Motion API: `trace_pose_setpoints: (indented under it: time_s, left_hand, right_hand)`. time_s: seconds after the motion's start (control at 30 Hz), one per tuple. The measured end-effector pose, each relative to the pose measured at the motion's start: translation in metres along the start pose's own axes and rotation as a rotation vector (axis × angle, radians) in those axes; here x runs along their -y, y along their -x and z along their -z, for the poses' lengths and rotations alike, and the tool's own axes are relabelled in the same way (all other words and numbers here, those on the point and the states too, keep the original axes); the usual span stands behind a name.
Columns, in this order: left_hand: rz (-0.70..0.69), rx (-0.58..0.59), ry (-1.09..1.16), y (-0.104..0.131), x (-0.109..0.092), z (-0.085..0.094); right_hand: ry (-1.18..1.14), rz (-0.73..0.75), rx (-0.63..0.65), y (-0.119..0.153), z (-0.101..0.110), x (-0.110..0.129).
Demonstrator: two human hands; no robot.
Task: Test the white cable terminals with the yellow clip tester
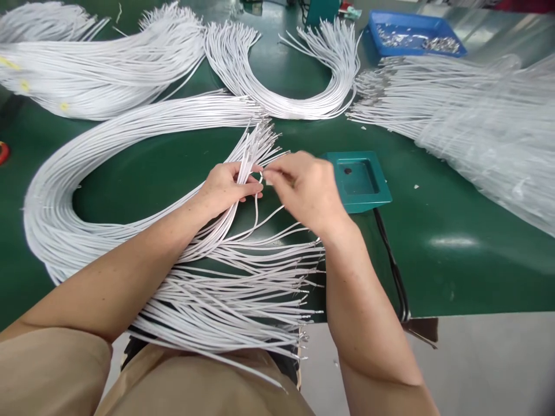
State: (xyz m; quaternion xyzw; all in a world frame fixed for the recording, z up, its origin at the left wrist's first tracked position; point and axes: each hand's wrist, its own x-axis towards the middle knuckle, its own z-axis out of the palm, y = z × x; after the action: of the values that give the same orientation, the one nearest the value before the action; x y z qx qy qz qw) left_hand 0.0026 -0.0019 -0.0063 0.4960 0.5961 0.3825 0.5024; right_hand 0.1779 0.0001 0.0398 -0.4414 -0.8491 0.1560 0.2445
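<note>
Held in the partly curled left hand, between thumb and fingers: a gathered bunch of white wires, slanting upward with the tips pointing away from the body. Just beside it, with thumb and forefinger drawn together at the tip of a single wire: the right hand; too small there to tell whether gripping or only touching. Below both hands, fanned toward the right with thin bare-looking tips and reaching over the lap: many loose wires. On the left, curving round in a broad loop on the green table: a long bundle, with its upper end near the bunch. Just right of the right hand: a teal tray, with a black cable below. Farther back, from left to right: a large heap of wires, a U-shaped bundle, then a blue tray of small metal pieces. In front of the blue tray, partly under clear plastic: another spread of wires.
</note>
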Motion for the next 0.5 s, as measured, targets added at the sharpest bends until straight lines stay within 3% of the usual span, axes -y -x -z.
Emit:
trace_pose_setpoints:
  time_s: [0.17,0.33,0.5]
  left_hand:
    - [0.001,-0.050,0.100,-0.001,-0.002,0.005]
    - [0.017,0.032,0.178,-0.001,-0.003,0.007]
    - [0.034,0.053,0.235,0.001,-0.004,0.008]
  right_hand:
    - [-0.064,0.180,0.378,0.005,-0.015,0.024]
    - [0.106,0.158,0.491,0.009,-0.029,0.033]
    - [0.007,0.102,0.648,0.015,-0.025,0.037]
